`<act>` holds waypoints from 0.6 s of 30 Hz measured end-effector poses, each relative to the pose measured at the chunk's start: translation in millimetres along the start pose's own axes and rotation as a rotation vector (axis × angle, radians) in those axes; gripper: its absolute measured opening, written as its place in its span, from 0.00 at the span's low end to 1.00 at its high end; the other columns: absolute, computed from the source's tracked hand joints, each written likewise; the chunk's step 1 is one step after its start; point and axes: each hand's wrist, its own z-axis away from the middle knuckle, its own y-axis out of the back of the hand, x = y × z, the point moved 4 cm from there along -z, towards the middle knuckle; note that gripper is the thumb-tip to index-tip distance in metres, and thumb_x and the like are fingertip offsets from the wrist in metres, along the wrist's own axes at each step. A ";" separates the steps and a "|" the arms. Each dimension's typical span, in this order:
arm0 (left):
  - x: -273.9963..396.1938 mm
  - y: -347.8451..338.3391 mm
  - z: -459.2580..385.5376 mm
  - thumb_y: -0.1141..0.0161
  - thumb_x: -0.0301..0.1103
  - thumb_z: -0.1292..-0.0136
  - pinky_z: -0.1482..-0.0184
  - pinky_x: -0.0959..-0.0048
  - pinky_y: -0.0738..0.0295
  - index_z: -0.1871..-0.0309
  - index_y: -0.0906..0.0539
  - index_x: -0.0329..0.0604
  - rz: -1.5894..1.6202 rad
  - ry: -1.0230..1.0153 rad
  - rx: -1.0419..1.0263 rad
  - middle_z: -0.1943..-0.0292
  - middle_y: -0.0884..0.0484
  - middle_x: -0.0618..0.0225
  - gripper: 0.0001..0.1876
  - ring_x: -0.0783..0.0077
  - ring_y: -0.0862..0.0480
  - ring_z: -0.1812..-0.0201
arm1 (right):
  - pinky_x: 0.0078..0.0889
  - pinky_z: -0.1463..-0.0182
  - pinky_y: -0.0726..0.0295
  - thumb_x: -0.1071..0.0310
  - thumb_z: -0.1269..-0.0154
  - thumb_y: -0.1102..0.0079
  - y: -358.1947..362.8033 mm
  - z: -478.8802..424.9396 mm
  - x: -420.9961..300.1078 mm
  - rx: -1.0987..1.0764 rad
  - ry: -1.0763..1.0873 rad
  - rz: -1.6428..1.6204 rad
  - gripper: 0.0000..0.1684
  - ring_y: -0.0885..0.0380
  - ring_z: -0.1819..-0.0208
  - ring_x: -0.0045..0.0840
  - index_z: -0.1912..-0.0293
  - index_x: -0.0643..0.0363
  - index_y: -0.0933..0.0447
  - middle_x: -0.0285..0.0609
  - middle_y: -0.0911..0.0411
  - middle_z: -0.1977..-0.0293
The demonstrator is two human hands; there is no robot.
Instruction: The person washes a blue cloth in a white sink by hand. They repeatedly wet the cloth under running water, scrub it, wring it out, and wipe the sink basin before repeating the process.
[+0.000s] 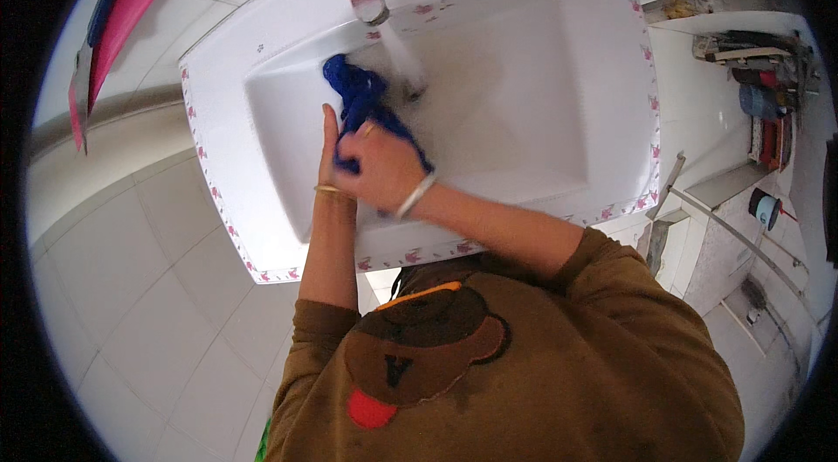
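A wet dark-blue cloth (357, 92) is bunched between my two hands over the left part of a white washbasin (537, 154). My right hand (386, 167), slightly blurred, is closed on the cloth and crosses over the left one. Beneath and beside it my left hand (329, 148) holds the cloth too, with one digit pointing up along its left side; its other fingers are hidden. Water (402, 56) runs from a metal tap (366, 0) into the basin, just right of the cloth's upper end. Cloudy water covers part of the basin floor, with the drain (414, 92) showing dimly.
The basin's rim (419, 256) carries a pink flower pattern. Pink fabric (147, 4) hangs at the upper left. Tiled floor (157, 272) spreads out at the left. On the right are shelves with several items (763, 86) and a curved pipe (740, 239).
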 end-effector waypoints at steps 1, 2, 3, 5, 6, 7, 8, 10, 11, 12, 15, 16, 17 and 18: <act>-7.9 -6.6 -11.8 0.55 0.66 0.37 0.47 0.67 0.26 0.47 0.24 0.42 -0.029 -0.014 0.197 0.51 0.21 0.60 0.35 0.66 0.22 0.50 | 0.39 0.55 0.23 0.57 0.48 0.40 0.6 10.6 -9.9 -0.005 0.069 -0.065 0.15 0.23 0.60 0.41 0.68 0.58 0.23 0.51 0.25 0.65; -13.0 -17.6 -14.4 0.54 0.65 0.37 0.50 0.67 0.25 0.50 0.23 0.42 -0.073 -0.038 0.403 0.53 0.21 0.61 0.32 0.65 0.21 0.52 | 0.37 0.58 0.22 0.55 0.46 0.42 0.9 17.5 -26.3 0.009 0.135 -0.045 0.15 0.21 0.63 0.40 0.69 0.58 0.23 0.50 0.24 0.67; -14.3 -3.3 -16.1 0.55 0.64 0.35 0.49 0.68 0.25 0.45 0.24 0.41 -0.075 -0.052 0.361 0.48 0.21 0.61 0.33 0.65 0.21 0.50 | 0.37 0.59 0.21 0.54 0.45 0.42 4.2 16.4 -27.9 0.032 0.153 0.013 0.15 0.21 0.65 0.40 0.70 0.58 0.23 0.49 0.24 0.68; -17.5 -6.1 -18.0 0.56 0.57 0.33 0.47 0.68 0.25 0.44 0.26 0.40 -0.056 -0.121 0.386 0.47 0.22 0.60 0.29 0.65 0.21 0.48 | 0.37 0.63 0.21 0.54 0.44 0.44 7.9 14.4 -31.1 0.072 0.201 0.125 0.15 0.21 0.69 0.39 0.72 0.57 0.24 0.48 0.24 0.70; -22.0 -8.5 -19.0 0.57 0.53 0.32 0.47 0.67 0.25 0.43 0.27 0.40 -0.048 -0.151 0.396 0.47 0.22 0.60 0.27 0.64 0.22 0.47 | 0.38 0.67 0.21 0.55 0.43 0.46 10.6 2.0 -19.1 0.089 0.191 0.211 0.15 0.22 0.73 0.38 0.75 0.56 0.24 0.47 0.25 0.72; -27.5 -11.4 -18.8 0.57 0.50 0.30 0.46 0.67 0.25 0.42 0.28 0.40 -0.038 -0.186 0.407 0.47 0.22 0.59 0.25 0.64 0.22 0.46 | 0.39 0.67 0.21 0.56 0.43 0.46 19.0 -9.9 -3.6 0.140 0.189 0.228 0.15 0.23 0.73 0.39 0.76 0.56 0.25 0.46 0.25 0.73; -33.4 -15.6 -17.2 0.58 0.46 0.29 0.45 0.67 0.26 0.41 0.28 0.40 -0.032 -0.224 0.422 0.47 0.22 0.59 0.23 0.64 0.23 0.45 | 0.41 0.65 0.21 0.56 0.42 0.48 26.2 -27.5 18.6 0.246 0.127 0.219 0.16 0.22 0.71 0.41 0.76 0.57 0.24 0.48 0.24 0.71; -46.0 -23.4 -9.4 0.58 0.41 0.28 0.47 0.67 0.24 0.41 0.28 0.40 -0.170 -0.240 0.753 0.48 0.21 0.61 0.19 0.64 0.20 0.49 | 0.45 0.59 0.22 0.54 0.38 0.55 56.2 -60.0 59.0 0.216 -0.057 0.221 0.21 0.21 0.67 0.46 0.73 0.58 0.21 0.51 0.20 0.67; -51.8 -45.6 -7.9 0.57 0.42 0.28 0.50 0.70 0.22 0.42 0.27 0.39 -0.219 -0.195 0.683 0.50 0.19 0.62 0.20 0.65 0.18 0.53 | 0.45 0.60 0.22 0.52 0.39 0.54 66.6 -64.7 67.0 0.198 0.005 0.312 0.21 0.22 0.68 0.46 0.74 0.58 0.22 0.51 0.21 0.70; -50.3 -57.0 2.1 0.56 0.41 0.28 0.51 0.70 0.23 0.43 0.26 0.38 -0.267 -0.157 0.704 0.51 0.19 0.62 0.19 0.67 0.18 0.54 | 0.46 0.62 0.23 0.50 0.39 0.52 73.9 -61.0 70.3 0.167 0.073 0.403 0.22 0.22 0.69 0.46 0.74 0.58 0.22 0.51 0.21 0.73; -39.2 -58.3 37.6 0.53 0.37 0.30 0.52 0.73 0.23 0.44 0.25 0.36 -0.501 -0.111 0.761 0.53 0.19 0.62 0.17 0.71 0.18 0.56 | 0.44 0.63 0.24 0.50 0.41 0.47 86.8 -46.2 75.1 -0.137 0.093 0.393 0.22 0.22 0.70 0.45 0.75 0.59 0.23 0.50 0.22 0.74; -34.3 -57.2 50.2 0.52 0.35 0.31 0.52 0.74 0.24 0.44 0.25 0.36 -0.594 -0.105 0.780 0.53 0.19 0.63 0.17 0.72 0.19 0.57 | 0.44 0.64 0.24 0.51 0.42 0.46 85.1 -38.7 81.3 -0.293 0.053 0.381 0.20 0.22 0.70 0.45 0.74 0.60 0.23 0.49 0.21 0.73; -30.2 -60.6 59.6 0.51 0.33 0.32 0.52 0.74 0.24 0.44 0.25 0.35 -0.670 -0.110 0.786 0.54 0.19 0.63 0.17 0.73 0.19 0.58 | 0.43 0.64 0.24 0.51 0.43 0.44 85.6 -29.8 87.7 -0.443 0.010 0.373 0.20 0.22 0.70 0.44 0.74 0.60 0.23 0.49 0.21 0.73; -28.5 -63.2 70.5 0.51 0.31 0.33 0.52 0.75 0.24 0.45 0.24 0.34 -0.737 -0.112 0.796 0.54 0.18 0.64 0.16 0.74 0.19 0.58 | 0.43 0.64 0.25 0.52 0.43 0.42 83.2 -21.0 96.1 -0.602 -0.038 0.365 0.19 0.22 0.70 0.43 0.73 0.60 0.24 0.48 0.21 0.73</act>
